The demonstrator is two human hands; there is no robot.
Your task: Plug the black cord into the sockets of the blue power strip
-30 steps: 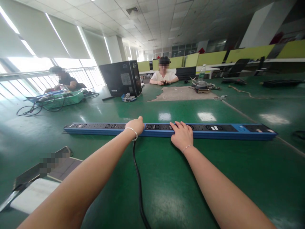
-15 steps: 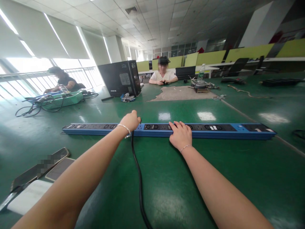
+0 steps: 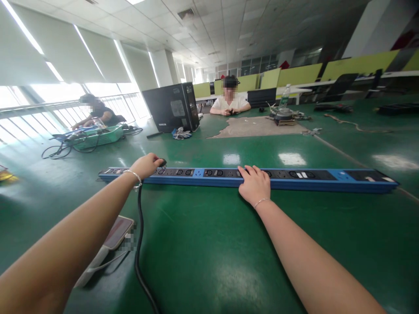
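Observation:
A long blue power strip [image 3: 222, 181] with black socket panels lies across the green table in front of me. My left hand [image 3: 146, 166] is closed around the black plug [image 3: 161, 163] of a power cord, held just over the strip's left half. From under that hand the black cord [image 3: 140, 244] hangs down and runs along the table towards me. My right hand [image 3: 255, 185] lies across the strip right of its middle, fingers a little apart and reaching the far edge. It hides some of the sockets, and its thumb cannot be made out.
A phone [image 3: 121, 233] and a white device [image 3: 93, 266] lie beside my left forearm. Further back are a green basket [image 3: 98, 138] with cables, a black computer case [image 3: 170, 109], gloves [image 3: 182, 134] and a bottle [image 3: 285, 96]. Two people sit beyond the table.
My left hand has moved left along the strip with the plug, and the cord has shifted left too. My right hand keeps its place on the strip. The view has turned slightly left.

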